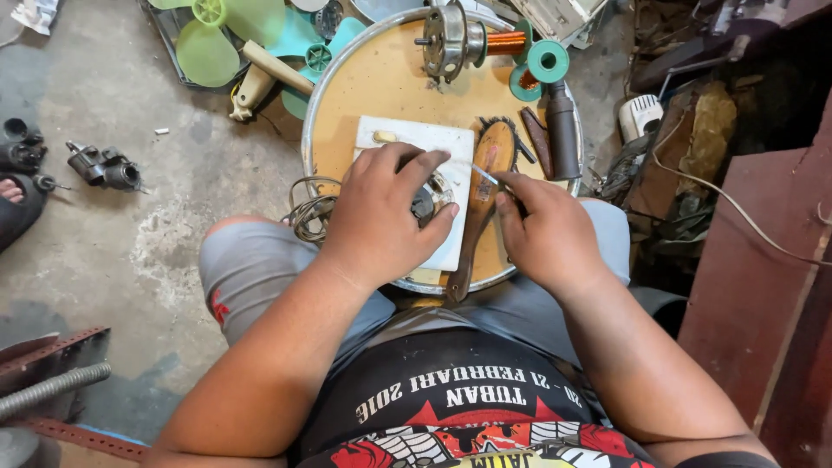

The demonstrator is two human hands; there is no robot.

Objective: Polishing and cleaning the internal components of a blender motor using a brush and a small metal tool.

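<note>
One round table (pixel 364 82) with a metal rim fills the middle, its six o'clock edge hidden behind the person's knees. On it lies one white board (pixel 416 139), half covered. The left hand (pixel 381 217) spreads over a dark round motor part (pixel 425 204) at the board's centre, fingers curled down around it, so most of the part is out of sight. At three o'clock from it the right hand (pixel 546 234) pinches a thin metal tool (pixel 485 175), perhaps a small screwdriver; its tip points toward the part. One wooden brush (pixel 485 191) lies between the hands. At twelve o'clock sit one copper-wound spool (pixel 511 43) and two green fan blades (pixel 217 39), cut off by the frame.
</note>
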